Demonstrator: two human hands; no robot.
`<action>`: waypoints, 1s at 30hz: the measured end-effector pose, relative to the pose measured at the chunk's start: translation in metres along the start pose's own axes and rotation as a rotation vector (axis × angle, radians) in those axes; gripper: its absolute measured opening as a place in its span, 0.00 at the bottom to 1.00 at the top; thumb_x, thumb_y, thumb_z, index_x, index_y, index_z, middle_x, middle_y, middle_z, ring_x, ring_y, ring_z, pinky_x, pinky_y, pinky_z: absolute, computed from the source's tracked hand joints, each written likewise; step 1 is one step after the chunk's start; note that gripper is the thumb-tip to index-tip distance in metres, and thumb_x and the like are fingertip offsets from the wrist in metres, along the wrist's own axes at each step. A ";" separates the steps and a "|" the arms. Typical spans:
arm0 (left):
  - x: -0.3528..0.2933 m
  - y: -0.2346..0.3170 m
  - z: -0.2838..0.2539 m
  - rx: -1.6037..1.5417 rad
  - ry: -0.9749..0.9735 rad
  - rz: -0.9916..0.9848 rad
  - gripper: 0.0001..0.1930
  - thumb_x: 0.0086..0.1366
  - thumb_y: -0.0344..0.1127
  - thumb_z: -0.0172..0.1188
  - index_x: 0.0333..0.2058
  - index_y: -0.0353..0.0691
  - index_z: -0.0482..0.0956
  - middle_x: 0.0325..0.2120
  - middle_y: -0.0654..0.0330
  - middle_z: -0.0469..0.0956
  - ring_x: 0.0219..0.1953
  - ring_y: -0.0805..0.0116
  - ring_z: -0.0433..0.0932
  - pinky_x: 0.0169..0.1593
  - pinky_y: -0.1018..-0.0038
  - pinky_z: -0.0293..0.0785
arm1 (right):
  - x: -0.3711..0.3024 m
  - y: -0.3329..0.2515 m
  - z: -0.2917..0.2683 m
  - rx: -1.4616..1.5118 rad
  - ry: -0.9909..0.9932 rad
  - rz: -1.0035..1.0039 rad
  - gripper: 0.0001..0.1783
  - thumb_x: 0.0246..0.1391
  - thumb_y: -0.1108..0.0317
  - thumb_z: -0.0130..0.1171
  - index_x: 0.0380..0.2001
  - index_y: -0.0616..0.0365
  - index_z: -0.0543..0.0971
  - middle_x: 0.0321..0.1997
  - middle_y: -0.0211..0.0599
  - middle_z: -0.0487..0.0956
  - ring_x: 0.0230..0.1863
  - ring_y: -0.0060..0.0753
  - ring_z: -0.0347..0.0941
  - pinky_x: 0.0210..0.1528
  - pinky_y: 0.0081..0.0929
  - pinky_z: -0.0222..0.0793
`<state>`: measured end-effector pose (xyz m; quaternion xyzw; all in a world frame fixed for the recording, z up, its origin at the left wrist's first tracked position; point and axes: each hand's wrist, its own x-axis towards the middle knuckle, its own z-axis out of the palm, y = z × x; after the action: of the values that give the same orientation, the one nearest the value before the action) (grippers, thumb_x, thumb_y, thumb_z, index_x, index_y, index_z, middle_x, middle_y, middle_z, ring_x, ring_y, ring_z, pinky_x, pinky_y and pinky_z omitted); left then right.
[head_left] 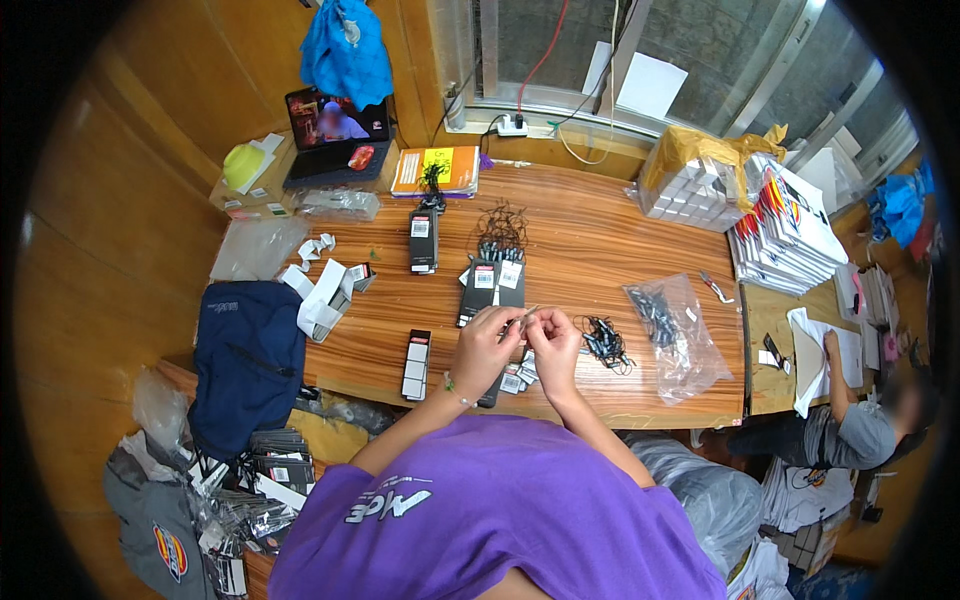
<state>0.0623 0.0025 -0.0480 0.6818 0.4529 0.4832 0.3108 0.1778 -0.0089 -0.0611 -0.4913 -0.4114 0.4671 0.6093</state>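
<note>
My left hand (pixel 485 345) and my right hand (pixel 555 342) meet above the wooden table's (pixel 590 240) near edge, both pinching a small thin tag piece with a string (pixel 526 316) between the fingertips. Under my hands lie several small white-and-black labels (pixel 518 378). A bundle of black string loops (pixel 604 342) lies just right of my right hand. Stacks of black hang tags (pixel 490 288) sit beyond my hands, with another black stack (pixel 416 364) to the left.
A clear plastic bag of black pieces (pixel 672 330) lies to the right. A laptop (pixel 338 135), an orange book (pixel 436 170) and a blue backpack (pixel 246 360) sit at the left. Boxes and printed stacks (pixel 785 235) are at the far right. Another person (pixel 850 420) works at the right.
</note>
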 end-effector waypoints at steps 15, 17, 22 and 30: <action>0.006 0.007 -0.018 -0.342 -0.146 -0.187 0.08 0.56 0.22 0.56 0.36 0.31 0.77 0.33 0.60 0.71 0.35 0.74 0.74 0.37 0.81 0.77 | 0.007 0.001 -0.010 -0.125 -0.042 -0.059 0.09 0.47 0.71 0.62 0.29 0.63 0.73 0.22 0.25 0.69 0.27 0.16 0.63 0.31 0.16 0.62; 0.007 0.007 -0.022 -0.353 -0.210 -0.228 0.08 0.56 0.22 0.56 0.36 0.31 0.77 0.33 0.60 0.71 0.37 0.74 0.73 0.38 0.81 0.76 | 0.011 0.009 -0.025 -0.186 -0.187 -0.013 0.09 0.47 0.71 0.61 0.30 0.64 0.74 0.23 0.25 0.70 0.27 0.15 0.63 0.31 0.16 0.62; 0.007 0.005 -0.026 -0.290 -0.239 -0.234 0.09 0.56 0.22 0.57 0.37 0.32 0.77 0.32 0.60 0.72 0.36 0.74 0.74 0.39 0.81 0.76 | 0.002 0.003 -0.019 0.097 -0.218 0.145 0.07 0.53 0.69 0.56 0.30 0.62 0.77 0.25 0.24 0.74 0.27 0.14 0.64 0.29 0.14 0.60; -0.005 0.000 -0.033 -0.081 -0.347 -0.133 0.06 0.53 0.22 0.57 0.32 0.32 0.77 0.27 0.59 0.76 0.33 0.73 0.77 0.36 0.80 0.75 | 0.006 0.007 -0.034 0.191 -0.397 0.418 0.06 0.54 0.67 0.54 0.30 0.58 0.75 0.30 0.28 0.75 0.32 0.17 0.68 0.38 0.16 0.63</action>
<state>0.0311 -0.0027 -0.0387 0.7105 0.4167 0.3546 0.4425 0.2110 -0.0101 -0.0736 -0.4047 -0.3665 0.7061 0.4510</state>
